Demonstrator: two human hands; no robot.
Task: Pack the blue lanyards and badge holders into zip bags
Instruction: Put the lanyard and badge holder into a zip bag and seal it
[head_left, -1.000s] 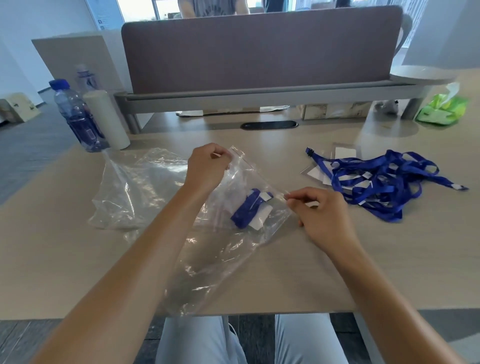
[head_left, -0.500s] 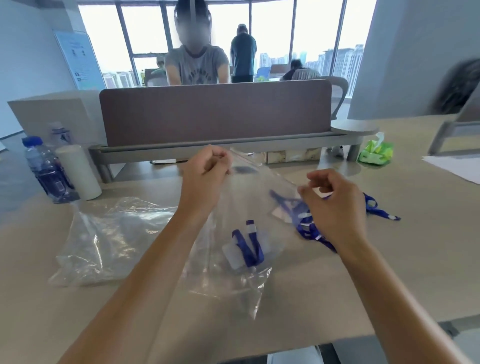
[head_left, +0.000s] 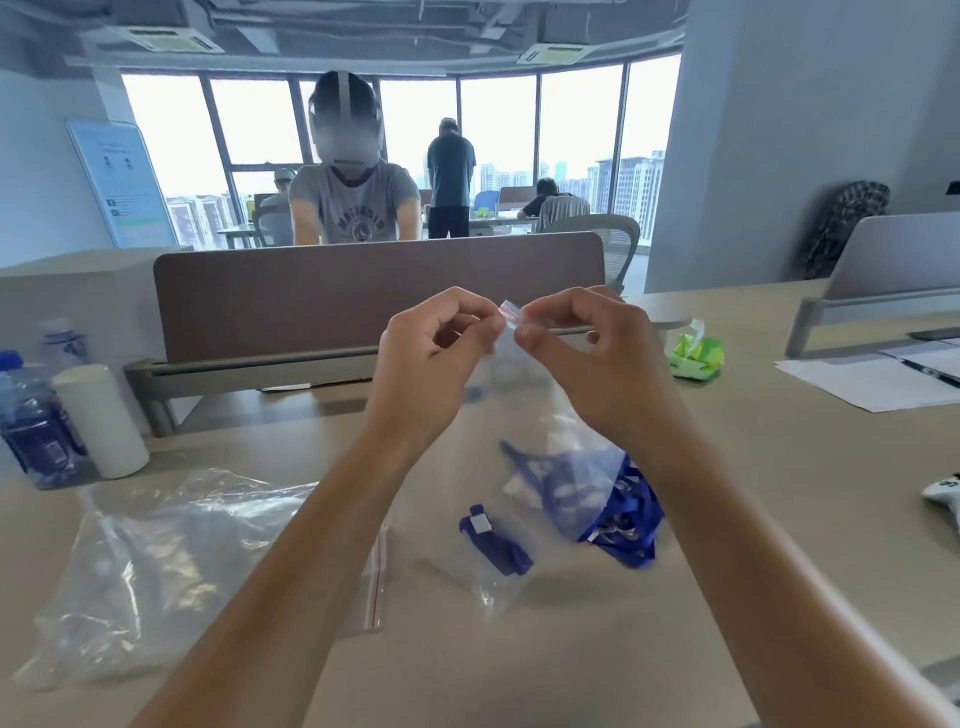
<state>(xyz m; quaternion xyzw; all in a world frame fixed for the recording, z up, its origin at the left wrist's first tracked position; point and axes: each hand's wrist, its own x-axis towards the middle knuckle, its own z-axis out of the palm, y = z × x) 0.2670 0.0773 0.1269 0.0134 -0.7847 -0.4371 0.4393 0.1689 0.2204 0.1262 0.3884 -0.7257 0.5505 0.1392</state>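
— Above the desk, what are the two hands doing?

— Both are raised together. The left hand and the right hand each pinch the top strip of a clear zip bag between thumb and fingertips, nearly touching at the seal, where a thin red line shows.

— And what hangs in it?

— The bag droops from that pinch down to the desk. A folded blue lanyard with a small white piece on it lies in the lower end. Whether a badge holder sits with it I cannot tell; the plastic blurs things.

— Where are the other lanyards?

— A tangled pile of blue lanyards lies on the desk behind the bag, partly seen through it, under the right forearm.

— Anything else nearby?

— A heap of empty clear bags lies to the left, one with a red zip line at its edge. Further left stand a water bottle and a white cylinder. A green tissue pack sits to the right, near some papers.
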